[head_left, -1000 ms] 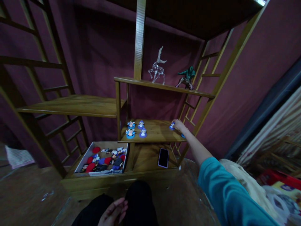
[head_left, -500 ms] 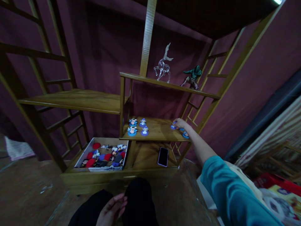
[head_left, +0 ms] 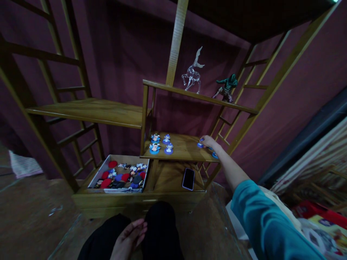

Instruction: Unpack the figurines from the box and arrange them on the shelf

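Note:
At the right end of the middle shelf (head_left: 184, 148), my right hand (head_left: 208, 141) pinches a small purple-based figurine (head_left: 200, 144) at its top. The figurine is upright, its base at the shelf surface. Beside that hand, a blue-based figurine (head_left: 215, 155) is half hidden by my wrist, and another blue base shows under my fingers. On the shelf's left part stand two blue-based figurines (head_left: 154, 148) and two purple-based figurines (head_left: 168, 148) in two rows. My left hand (head_left: 129, 239) rests by my knees, fingers curled together, with nothing visible in them.
A shallow box (head_left: 91, 183) of mixed figurines with red, blue and dark bases sits lower left. A phone (head_left: 188, 179) lies on the lower shelf. Above, a clear deer ornament (head_left: 193, 77) and a green-hooded figure (head_left: 228, 87) stand on the upper shelf (head_left: 168, 87).
The view has shifted slightly, moving the shelf a little rightward in the picture. My right hand still grips the purple-based figurine at the same place, and my left hand stays by my knees.

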`<act>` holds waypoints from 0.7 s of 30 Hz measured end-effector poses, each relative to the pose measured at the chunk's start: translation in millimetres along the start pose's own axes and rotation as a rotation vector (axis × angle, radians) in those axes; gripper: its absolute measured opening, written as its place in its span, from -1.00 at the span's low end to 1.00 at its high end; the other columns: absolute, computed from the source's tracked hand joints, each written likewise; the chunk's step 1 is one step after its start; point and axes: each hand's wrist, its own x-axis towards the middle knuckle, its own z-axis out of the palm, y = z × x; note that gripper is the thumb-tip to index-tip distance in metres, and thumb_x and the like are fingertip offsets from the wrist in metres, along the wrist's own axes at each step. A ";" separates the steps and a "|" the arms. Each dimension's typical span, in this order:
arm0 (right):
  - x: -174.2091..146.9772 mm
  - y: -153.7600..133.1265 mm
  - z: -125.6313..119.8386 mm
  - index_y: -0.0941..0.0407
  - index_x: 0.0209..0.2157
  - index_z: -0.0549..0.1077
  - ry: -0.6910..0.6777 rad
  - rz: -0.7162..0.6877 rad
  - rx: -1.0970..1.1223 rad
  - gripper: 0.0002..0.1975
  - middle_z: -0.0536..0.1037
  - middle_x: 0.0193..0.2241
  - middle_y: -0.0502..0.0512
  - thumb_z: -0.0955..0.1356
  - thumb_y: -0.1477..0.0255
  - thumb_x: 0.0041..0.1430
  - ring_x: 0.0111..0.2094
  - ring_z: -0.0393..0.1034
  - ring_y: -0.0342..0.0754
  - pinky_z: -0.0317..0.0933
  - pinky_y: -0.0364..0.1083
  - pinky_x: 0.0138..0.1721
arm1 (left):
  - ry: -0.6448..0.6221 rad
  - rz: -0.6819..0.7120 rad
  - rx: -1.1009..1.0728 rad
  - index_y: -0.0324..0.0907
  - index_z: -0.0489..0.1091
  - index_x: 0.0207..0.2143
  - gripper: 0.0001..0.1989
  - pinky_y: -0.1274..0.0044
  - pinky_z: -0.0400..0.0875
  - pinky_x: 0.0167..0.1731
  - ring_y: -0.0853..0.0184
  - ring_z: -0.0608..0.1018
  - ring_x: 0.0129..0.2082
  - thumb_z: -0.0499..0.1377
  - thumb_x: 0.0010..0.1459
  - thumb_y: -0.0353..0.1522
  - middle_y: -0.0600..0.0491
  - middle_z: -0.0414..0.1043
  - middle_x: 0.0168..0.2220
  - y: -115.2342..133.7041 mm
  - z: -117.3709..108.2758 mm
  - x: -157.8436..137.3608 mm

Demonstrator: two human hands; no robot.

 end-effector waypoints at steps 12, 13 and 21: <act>1.6 -1.1 -3.5 0.20 -0.27 0.48 -0.039 -0.006 -0.080 -0.74 0.48 -0.60 0.04 0.38 0.49 -0.10 -0.66 0.28 -0.22 0.15 -0.25 -0.57 | 0.031 0.001 0.002 -0.28 0.44 -0.28 -0.71 0.58 0.45 -0.34 0.29 0.58 -0.35 0.27 -0.15 -0.55 -0.10 0.53 -0.31 2.5 -3.9 -1.2; 1.5 -0.8 -3.8 0.19 -0.26 0.48 -0.042 -0.008 -0.081 -0.73 0.47 -0.61 0.03 0.38 0.49 -0.10 -0.66 0.28 -0.22 0.15 -0.25 -0.58 | 0.033 0.000 0.002 -0.28 0.44 -0.28 -0.72 0.58 0.45 -0.34 0.30 0.58 -0.35 0.26 -0.14 -0.55 -0.10 0.53 -0.31 2.5 -3.7 -1.4; 1.6 0.6 -5.9 0.17 -0.24 0.48 -0.066 -0.021 -0.078 -0.72 0.48 -0.59 0.02 0.38 0.48 -0.09 -0.64 0.29 -0.21 0.16 -0.24 -0.56 | 0.029 0.015 0.023 -0.28 0.41 -0.26 -0.75 0.61 0.45 -0.36 0.32 0.57 -0.35 0.21 -0.07 -0.58 -0.11 0.52 -0.30 -0.2 -4.8 0.8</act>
